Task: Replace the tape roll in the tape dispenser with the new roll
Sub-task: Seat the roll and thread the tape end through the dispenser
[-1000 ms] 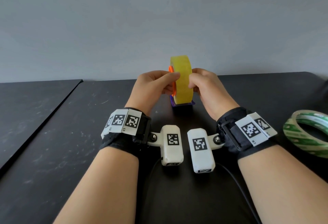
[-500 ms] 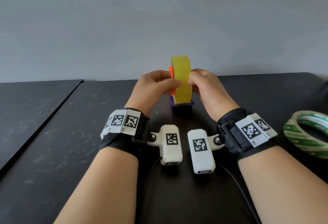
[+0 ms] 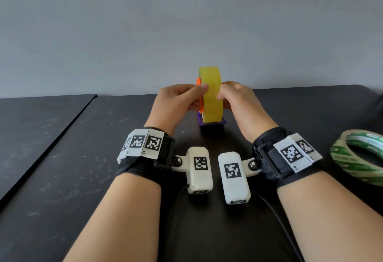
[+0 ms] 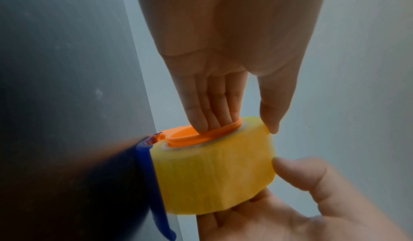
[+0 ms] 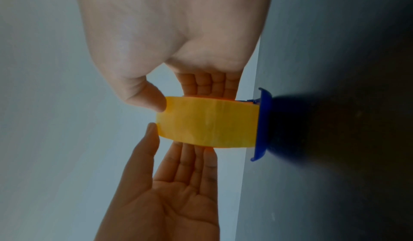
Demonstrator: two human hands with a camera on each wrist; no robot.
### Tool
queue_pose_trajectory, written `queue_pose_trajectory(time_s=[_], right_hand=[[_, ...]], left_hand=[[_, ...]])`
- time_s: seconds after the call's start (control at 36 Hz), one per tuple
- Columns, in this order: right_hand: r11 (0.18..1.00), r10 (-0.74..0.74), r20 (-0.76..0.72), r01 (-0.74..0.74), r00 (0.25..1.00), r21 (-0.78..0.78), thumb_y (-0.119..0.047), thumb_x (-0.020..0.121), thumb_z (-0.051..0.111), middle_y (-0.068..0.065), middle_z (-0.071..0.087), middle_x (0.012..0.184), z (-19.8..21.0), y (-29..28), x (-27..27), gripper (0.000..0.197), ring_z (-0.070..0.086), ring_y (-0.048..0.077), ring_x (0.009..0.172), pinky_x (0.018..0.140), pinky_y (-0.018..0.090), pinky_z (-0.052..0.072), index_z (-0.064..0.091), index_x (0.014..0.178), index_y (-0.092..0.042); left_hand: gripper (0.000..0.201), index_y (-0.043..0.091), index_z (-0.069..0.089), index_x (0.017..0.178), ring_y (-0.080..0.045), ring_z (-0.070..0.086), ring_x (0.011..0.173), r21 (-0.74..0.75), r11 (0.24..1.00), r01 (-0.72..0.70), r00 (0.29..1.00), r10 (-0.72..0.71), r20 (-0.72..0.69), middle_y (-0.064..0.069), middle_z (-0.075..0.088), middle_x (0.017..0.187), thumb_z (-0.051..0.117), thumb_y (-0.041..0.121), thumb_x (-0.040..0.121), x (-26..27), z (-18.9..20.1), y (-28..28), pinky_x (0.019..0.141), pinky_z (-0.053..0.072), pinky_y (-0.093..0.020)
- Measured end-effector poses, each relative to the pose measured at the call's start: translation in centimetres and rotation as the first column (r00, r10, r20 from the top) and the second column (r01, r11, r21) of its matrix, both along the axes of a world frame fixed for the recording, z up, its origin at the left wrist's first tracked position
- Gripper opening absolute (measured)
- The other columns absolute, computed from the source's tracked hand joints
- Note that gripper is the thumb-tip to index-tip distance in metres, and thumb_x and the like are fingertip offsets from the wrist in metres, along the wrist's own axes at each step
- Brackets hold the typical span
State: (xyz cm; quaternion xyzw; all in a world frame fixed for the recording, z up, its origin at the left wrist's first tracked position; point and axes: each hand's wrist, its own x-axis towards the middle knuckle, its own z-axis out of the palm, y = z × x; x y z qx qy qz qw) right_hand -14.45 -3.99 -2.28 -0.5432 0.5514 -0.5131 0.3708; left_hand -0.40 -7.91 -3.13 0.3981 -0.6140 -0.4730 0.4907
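Observation:
A thick yellow tape roll (image 3: pixel 211 95) stands upright in the small blue dispenser (image 3: pixel 211 127) at the table's middle, on an orange hub (image 3: pixel 199 81). My left hand (image 3: pixel 192 98) grips it from the left: its fingers (image 4: pixel 201 119) press the hub (image 4: pixel 185 137) and its thumb lies on the roll's edge. From the right, my right hand (image 3: pixel 228 98) grips the roll (image 5: pixel 208 124), thumb (image 5: pixel 154 101) on the tread and fingers along the far side. A green-and-white tape roll (image 3: pixel 360 156) lies flat at the right edge, out of both hands.
The black table (image 3: pixel 83 168) runs back to a grey wall. A separate black surface (image 3: pixel 31 127) adjoins it on the left across a seam. A thin black cable (image 3: pixel 275 210) runs from the wrist cameras toward me.
My left thumb slid slightly down the yellow roll's tread and back up. The roll, the dispenser and my right hand stay where they were.

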Motion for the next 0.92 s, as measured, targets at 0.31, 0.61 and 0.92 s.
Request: queue_pose_trajectory(time_s=[0.31, 0.61, 0.92], right_hand=[[1.000, 0.000, 0.033, 0.000, 0.999, -0.009, -0.022, 0.060, 0.050, 0.009, 0.049, 0.076, -0.10, 0.04, 0.00, 0.008, 0.050, 0.023, 0.077, 0.075, 0.039, 0.040, 0.044, 0.056, -0.021], [1.000, -0.023, 0.067, 0.023, 0.997, 0.007, -0.024, 0.082, 0.054, 0.008, 0.062, 0.087, -0.23, -0.28, -0.18, 0.014, 0.060, 0.020, 0.084, 0.076, 0.033, 0.048, 0.057, 0.069, -0.018], [0.999, -0.038, 0.048, 0.036, 0.998, 0.029, -0.035, 0.066, 0.051, 0.012, 0.060, 0.090, 0.14, -0.08, 0.04, 0.020, 0.058, 0.028, 0.089, 0.100, 0.055, 0.045, 0.059, 0.072, -0.017]], left_hand=[[0.022, 0.006, 0.076, 0.087, -0.023, 0.068, 0.074, 0.002, 1.000, 0.013, 1.000, -0.013, -0.008, -0.017, 0.074, 0.084, 0.070, 0.027, 0.086, 0.05, -0.03, 0.03, 0.077, 0.057, -0.033], [0.025, 0.005, 0.075, 0.087, -0.025, 0.068, 0.075, -0.005, 1.000, 0.016, 1.000, -0.016, -0.015, -0.021, 0.073, 0.087, 0.068, 0.029, 0.088, 0.14, -0.05, 0.00, 0.076, 0.056, -0.033], [0.035, 0.006, 0.071, 0.102, -0.037, 0.069, 0.097, 0.059, 0.993, 0.103, 0.993, -0.106, 0.043, -0.016, 0.075, 0.099, 0.074, 0.016, 0.069, 0.43, 0.07, 0.05, 0.095, 0.053, -0.046]])
